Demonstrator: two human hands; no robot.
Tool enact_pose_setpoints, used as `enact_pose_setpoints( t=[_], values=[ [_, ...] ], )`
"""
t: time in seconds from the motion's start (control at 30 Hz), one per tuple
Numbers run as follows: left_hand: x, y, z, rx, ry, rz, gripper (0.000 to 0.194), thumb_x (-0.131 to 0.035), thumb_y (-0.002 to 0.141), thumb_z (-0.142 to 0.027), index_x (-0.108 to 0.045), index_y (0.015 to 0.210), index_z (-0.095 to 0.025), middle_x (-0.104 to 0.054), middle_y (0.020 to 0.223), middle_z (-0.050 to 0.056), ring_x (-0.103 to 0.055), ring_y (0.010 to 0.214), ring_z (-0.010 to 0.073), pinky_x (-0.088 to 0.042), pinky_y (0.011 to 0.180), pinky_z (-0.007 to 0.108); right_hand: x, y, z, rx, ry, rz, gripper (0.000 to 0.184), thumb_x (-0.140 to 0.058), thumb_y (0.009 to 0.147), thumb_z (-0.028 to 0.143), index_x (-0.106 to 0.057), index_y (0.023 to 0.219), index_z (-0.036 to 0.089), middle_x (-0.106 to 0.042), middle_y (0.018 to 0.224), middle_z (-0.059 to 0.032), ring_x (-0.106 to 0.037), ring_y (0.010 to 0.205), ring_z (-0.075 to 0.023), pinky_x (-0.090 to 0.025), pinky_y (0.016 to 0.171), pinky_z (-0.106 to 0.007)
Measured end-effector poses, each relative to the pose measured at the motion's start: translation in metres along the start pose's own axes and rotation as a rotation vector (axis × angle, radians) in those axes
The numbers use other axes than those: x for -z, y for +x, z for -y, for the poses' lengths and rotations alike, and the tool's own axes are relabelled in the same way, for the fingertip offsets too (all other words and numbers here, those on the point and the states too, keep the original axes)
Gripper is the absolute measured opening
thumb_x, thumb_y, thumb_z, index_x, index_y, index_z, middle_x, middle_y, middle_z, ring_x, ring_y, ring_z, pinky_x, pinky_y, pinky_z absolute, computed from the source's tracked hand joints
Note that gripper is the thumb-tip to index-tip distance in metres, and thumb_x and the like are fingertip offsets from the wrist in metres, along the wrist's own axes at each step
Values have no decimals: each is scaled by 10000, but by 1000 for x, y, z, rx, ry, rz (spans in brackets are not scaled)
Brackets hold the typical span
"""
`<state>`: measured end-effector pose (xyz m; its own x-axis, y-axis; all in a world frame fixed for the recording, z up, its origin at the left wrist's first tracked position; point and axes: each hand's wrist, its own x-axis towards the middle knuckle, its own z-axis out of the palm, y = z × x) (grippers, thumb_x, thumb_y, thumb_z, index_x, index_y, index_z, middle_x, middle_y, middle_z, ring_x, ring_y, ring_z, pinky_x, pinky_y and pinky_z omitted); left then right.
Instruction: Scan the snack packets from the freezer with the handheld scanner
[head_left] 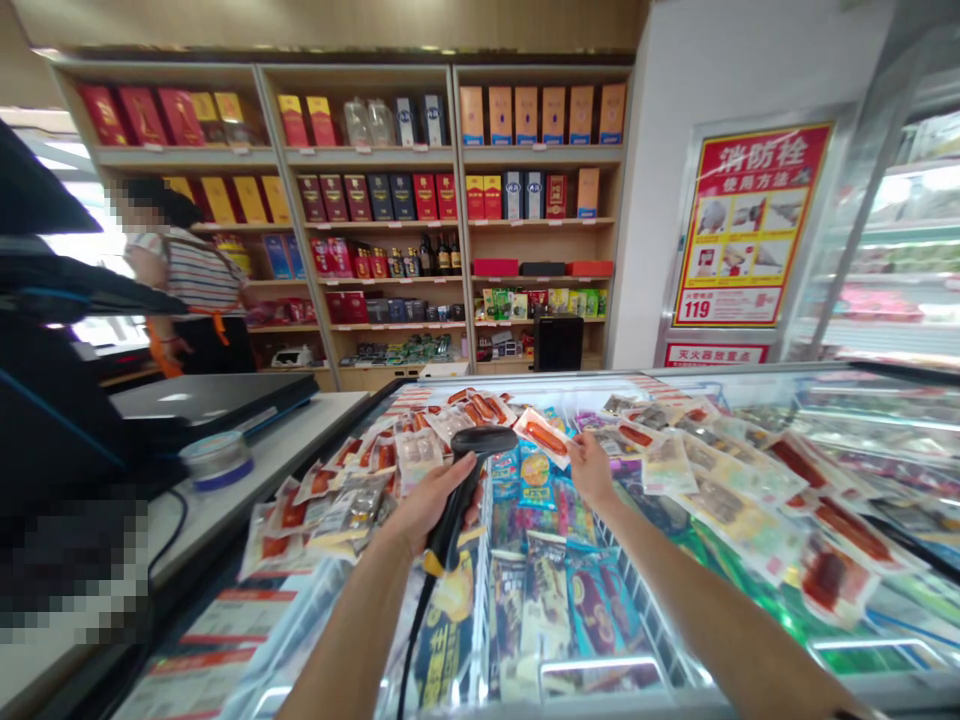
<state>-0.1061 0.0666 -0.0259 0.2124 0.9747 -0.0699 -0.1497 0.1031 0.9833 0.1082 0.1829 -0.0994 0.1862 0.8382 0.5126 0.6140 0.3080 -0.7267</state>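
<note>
My left hand (435, 505) is wrapped round the grip of a black barcode scanner (457, 500), whose cable hangs down toward me. Its head points right, toward a clear vacuum pack of reddish sausage (544, 437). The fingers of my right hand (592, 470) pinch that pack by its right edge, above the freezer. Left of the scanner lies a heap of similar sealed packs (360, 490). Another spread of sealed packs (739, 480) is to the right of my right hand. Wrapped ice creams (551, 590) fill the baskets below my arms.
At left, a counter (330, 425) bears a dark flat device (217, 400) and a roll of tape (217, 460). Shelves of boxed goods (375, 200) line the back wall. A person in a striped top (199, 270) stands beyond the counter. A red poster (754, 230) hangs at right.
</note>
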Motion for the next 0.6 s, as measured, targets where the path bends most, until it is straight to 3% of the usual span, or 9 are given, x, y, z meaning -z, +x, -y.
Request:
enact_pose_setpoints(
  t=[0.3, 0.4, 0.5, 0.6],
  values=[
    [2, -1, -3, -3, -22, -15, 324, -497, 674, -465, -476, 696, -142, -518, 567, -2, -452, 389, 62, -350, 363, 181, 5, 5, 0, -44, -77, -40, 251, -302, 762, 313, -495, 807, 160, -557, 667, -34, -510, 629, -154, -342, 586, -235],
    [9, -2, -8, -22, -59, -65, 337, -486, 680, -472, -491, 726, -138, -517, 569, -2, -446, 387, 56, -359, 357, 176, 25, 16, -9, -80, -219, -139, 265, -306, 766, 299, -508, 843, 145, -566, 696, -56, -505, 651, -165, -324, 595, -246],
    [16, -3, -12, -30, -82, -117, 351, -486, 681, -471, -509, 763, -131, -518, 567, -1, -448, 389, 54, -371, 354, 171, 58, 29, -27, -109, -391, -247, 285, -323, 763, 295, -518, 896, 135, -569, 706, -72, -500, 680, -185, -308, 616, -270],
    [23, -4, -13, -41, -94, -138, 348, -494, 680, -462, -521, 769, -127, -522, 568, 0, -455, 394, 56, -383, 356, 174, 84, 37, -39, -47, -504, -427, 281, -386, 721, 252, -521, 937, 133, -570, 843, -104, -474, 840, -234, -295, 697, -320]
  ],
)
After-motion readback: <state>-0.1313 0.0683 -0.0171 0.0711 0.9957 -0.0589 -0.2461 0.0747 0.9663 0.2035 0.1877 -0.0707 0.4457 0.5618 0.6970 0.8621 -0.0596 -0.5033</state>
